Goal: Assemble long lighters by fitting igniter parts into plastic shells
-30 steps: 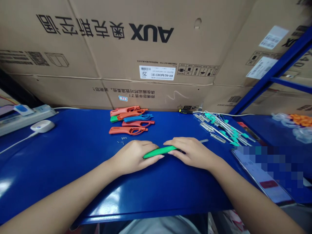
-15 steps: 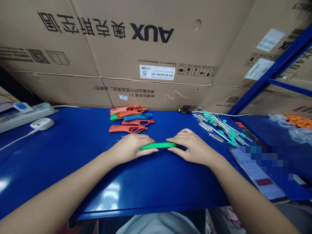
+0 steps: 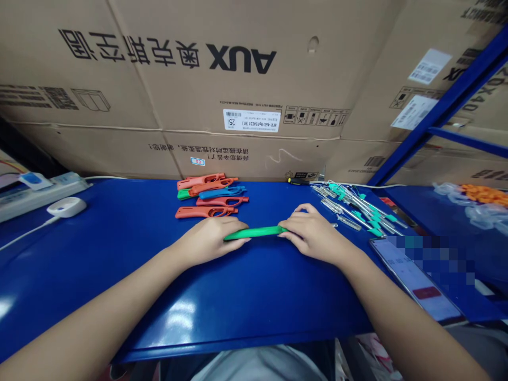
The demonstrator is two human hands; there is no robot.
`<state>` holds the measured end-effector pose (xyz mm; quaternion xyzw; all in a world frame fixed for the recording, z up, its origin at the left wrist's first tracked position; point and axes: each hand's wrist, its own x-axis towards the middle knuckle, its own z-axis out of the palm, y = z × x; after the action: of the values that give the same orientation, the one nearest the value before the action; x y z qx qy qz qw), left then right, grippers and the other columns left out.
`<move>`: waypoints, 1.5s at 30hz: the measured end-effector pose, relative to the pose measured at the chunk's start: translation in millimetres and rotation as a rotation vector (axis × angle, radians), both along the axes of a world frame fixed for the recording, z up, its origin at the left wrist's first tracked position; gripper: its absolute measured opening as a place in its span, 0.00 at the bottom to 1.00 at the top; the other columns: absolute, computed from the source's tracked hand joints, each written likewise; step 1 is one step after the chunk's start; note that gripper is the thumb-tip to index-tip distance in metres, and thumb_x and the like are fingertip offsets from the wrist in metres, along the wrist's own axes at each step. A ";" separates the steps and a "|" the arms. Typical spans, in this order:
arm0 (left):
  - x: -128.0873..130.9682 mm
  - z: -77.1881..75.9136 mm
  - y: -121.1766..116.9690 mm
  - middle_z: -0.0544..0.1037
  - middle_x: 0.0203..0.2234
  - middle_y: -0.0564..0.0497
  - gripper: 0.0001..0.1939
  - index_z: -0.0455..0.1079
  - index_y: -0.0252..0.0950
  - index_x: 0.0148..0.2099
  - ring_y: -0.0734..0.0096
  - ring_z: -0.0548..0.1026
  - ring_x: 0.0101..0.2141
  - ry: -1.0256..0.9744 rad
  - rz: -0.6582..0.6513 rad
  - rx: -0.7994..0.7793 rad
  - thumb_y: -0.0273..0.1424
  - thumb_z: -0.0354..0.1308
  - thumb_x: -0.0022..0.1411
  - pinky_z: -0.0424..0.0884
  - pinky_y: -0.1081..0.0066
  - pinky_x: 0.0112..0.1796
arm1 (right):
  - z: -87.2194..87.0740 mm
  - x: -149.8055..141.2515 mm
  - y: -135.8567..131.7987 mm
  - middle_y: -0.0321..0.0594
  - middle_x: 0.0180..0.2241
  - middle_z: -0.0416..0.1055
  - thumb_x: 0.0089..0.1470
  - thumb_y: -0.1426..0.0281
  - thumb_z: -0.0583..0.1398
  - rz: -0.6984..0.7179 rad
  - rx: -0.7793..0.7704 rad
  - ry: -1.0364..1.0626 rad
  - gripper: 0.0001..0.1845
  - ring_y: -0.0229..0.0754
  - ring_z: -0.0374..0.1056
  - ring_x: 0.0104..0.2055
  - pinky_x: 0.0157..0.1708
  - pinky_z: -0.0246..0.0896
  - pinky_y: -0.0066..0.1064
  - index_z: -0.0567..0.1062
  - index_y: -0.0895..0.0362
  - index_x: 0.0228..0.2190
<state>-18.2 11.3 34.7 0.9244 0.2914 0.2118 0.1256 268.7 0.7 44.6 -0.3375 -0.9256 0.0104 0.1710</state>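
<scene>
A green plastic lighter casing point(image 3: 256, 232) is held edge-on above the blue table. My left hand point(image 3: 208, 239) is closed around its left end, thumb below and fingers above. The fingertips of my right hand point(image 3: 315, 235) pinch at the right end, hiding that tip. A small silver tip point(image 3: 334, 225) shows just behind my right hand; what it belongs to is hidden. Beyond my left hand lie several orange lighter casings point(image 3: 206, 212), together with a blue one point(image 3: 222, 192) and a partly covered green one point(image 3: 183, 194).
Thin metal lighter tubes with teal parts point(image 3: 359, 206) lie at the back right, near a black-and-yellow tool point(image 3: 298, 181). A phone point(image 3: 416, 280) rests right of my forearm. Left are a power strip point(image 3: 47, 193) and white charger point(image 3: 66, 207). Cardboard point(image 3: 254, 84) stands behind; a blue frame post point(image 3: 440, 108) rises right.
The green casing has turned slightly, its right end now higher. My right hand has shifted a little right and up, fingers closer to the casing's tip. A silver tip now shows behind it.
</scene>
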 end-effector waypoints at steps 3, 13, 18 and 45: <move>3.8 -4.7 -3.3 0.80 0.40 0.47 0.14 0.72 0.37 0.55 0.67 0.80 0.39 0.033 0.009 0.036 0.32 0.53 0.71 0.74 0.71 0.41 | -3.1 -5.3 -1.3 0.43 0.42 0.80 0.66 0.67 0.56 0.013 -0.024 -0.010 0.11 0.44 0.72 0.41 0.52 0.53 0.43 0.77 0.56 0.45; 9.5 -6.4 -9.3 0.80 0.37 0.47 0.12 0.75 0.35 0.49 0.67 0.79 0.36 -0.019 0.019 0.004 0.33 0.54 0.71 0.73 0.72 0.38 | -2.4 -10.3 -5.2 0.44 0.38 0.80 0.67 0.68 0.54 0.035 0.011 -0.014 0.12 0.44 0.72 0.39 0.51 0.55 0.43 0.78 0.57 0.42; -0.1 -1.7 1.0 0.81 0.39 0.45 0.12 0.75 0.36 0.51 0.64 0.80 0.39 0.036 0.083 0.116 0.30 0.54 0.69 0.75 0.68 0.41 | -0.8 -4.2 -1.9 0.44 0.46 0.79 0.63 0.63 0.60 -0.076 0.047 -0.037 0.18 0.48 0.70 0.48 0.57 0.50 0.48 0.74 0.53 0.53; -4.9 -6.5 6.9 0.79 0.44 0.44 0.15 0.72 0.35 0.56 0.61 0.79 0.43 0.010 0.099 0.298 0.31 0.52 0.71 0.75 0.66 0.42 | -6.1 3.2 4.8 0.42 0.38 0.73 0.70 0.64 0.49 -0.061 -0.208 0.035 0.14 0.44 0.66 0.42 0.49 0.56 0.38 0.72 0.56 0.40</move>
<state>-23.1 18.2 28.2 0.9183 0.3027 0.2538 -0.0248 271.9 5.4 38.5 -0.3813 -0.9057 0.1071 0.1512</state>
